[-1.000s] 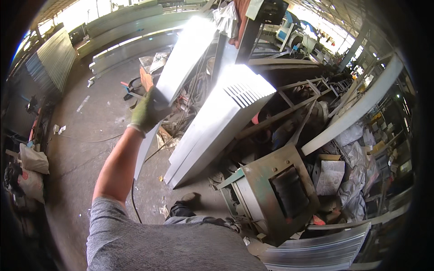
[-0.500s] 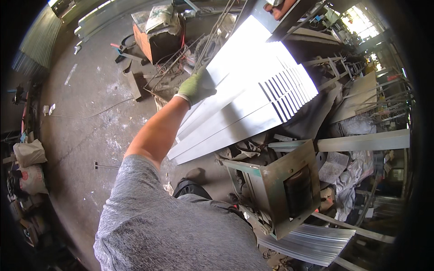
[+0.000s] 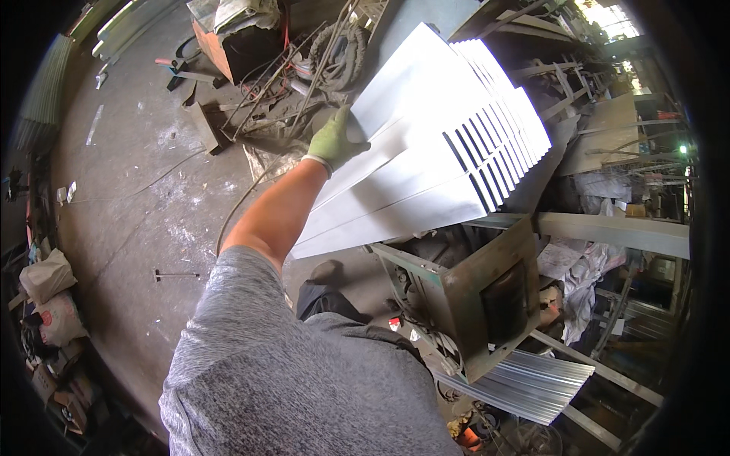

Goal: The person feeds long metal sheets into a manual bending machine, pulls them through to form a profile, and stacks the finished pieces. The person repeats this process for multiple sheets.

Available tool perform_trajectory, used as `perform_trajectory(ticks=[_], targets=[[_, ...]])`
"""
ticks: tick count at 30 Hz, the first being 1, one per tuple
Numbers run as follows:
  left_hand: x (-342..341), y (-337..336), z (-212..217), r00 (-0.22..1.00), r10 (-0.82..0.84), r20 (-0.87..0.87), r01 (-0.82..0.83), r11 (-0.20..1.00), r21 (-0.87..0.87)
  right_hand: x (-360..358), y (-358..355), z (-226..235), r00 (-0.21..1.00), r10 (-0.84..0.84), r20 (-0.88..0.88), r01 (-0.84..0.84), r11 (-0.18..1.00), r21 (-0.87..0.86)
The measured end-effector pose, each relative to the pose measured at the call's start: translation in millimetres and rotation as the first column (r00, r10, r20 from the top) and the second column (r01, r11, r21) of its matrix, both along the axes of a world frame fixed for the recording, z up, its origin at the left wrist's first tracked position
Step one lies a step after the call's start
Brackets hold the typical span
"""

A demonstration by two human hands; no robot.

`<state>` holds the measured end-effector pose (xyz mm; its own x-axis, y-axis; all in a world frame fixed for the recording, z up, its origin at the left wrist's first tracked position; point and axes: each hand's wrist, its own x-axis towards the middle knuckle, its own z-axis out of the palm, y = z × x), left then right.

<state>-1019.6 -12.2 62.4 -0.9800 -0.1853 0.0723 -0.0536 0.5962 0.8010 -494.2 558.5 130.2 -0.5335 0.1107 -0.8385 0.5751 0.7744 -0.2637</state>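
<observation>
My left hand [image 3: 334,141], in a green work glove, grips the left edge of a stack of pale folded sheet-metal panels [image 3: 426,152] with rows of louvre slots near their right end. The stack is held up at a slant over a green and rusty metal machine [image 3: 471,296]. My left arm reaches up from my grey shirt. My right hand is not visible.
An orange box [image 3: 228,38] with cables and hoses [image 3: 334,57] stands on the concrete floor at the top. Corrugated sheets [image 3: 525,384] lie low on the right. Metal frames and beams [image 3: 608,232] crowd the right side. Sacks [image 3: 46,296] sit at the left.
The view has swung down and left. The panels have tilted flatter, from steeply upright to a low slant, with my left hand still gripping their edge.
</observation>
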Motion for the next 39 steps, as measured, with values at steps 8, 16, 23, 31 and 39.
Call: perform_trajectory(ticks=[8,16,23,31,39], targets=[[-5,28,-42,0.984,-0.115,0.136,0.1,0.989,0.112,-15,-5,-2,1.0,-0.016,-0.005,0.016,1.0,0.026],[-32,36,-65,0.935,-0.307,0.176,0.301,0.952,0.055,-17,-8,-5,0.999,-0.027,-0.016,0.028,0.999,0.029],[-42,51,-67,0.907,-0.224,0.357,0.264,0.962,-0.067,-17,-10,-10,0.999,-0.037,-0.037,0.038,0.999,0.022],[-54,50,-64,0.946,-0.288,0.147,0.302,0.95,-0.083,-9,-11,-21,0.991,-0.088,-0.098,0.089,0.996,0.003],[-60,61,-100,0.985,-0.148,0.085,0.134,0.979,0.155,9,-12,-27,0.982,-0.123,-0.146,0.12,0.992,-0.025]])
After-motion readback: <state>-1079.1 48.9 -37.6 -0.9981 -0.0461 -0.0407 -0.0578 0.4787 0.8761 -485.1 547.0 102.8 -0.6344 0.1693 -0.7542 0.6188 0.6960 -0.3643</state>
